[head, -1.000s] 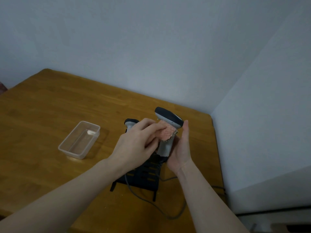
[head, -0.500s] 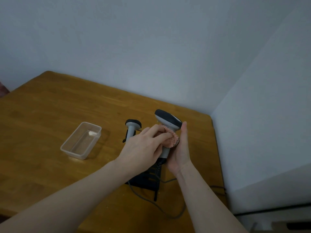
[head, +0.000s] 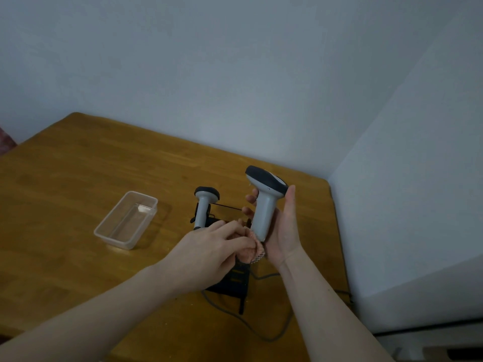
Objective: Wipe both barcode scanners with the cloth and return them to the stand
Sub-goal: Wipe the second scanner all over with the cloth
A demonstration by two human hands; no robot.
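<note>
My right hand (head: 283,226) holds a grey barcode scanner (head: 264,202) upright by its handle, its dark head tilted to the upper left. My left hand (head: 209,252) pinches a small pink cloth (head: 249,250) against the bottom end of that handle. A second grey scanner (head: 203,207) stands upright in the black stand (head: 235,280), just left of the held one. My left hand hides much of the stand.
An empty clear plastic tub (head: 128,219) sits on the wooden table (head: 78,178) to the left. A grey cable (head: 261,333) trails from the stand toward the table's near edge. Walls close off the back and right sides.
The cloth in my left hand has slid down the held scanner from just under its head to the bottom of the handle. The right hand kept its grip on the scanner.
</note>
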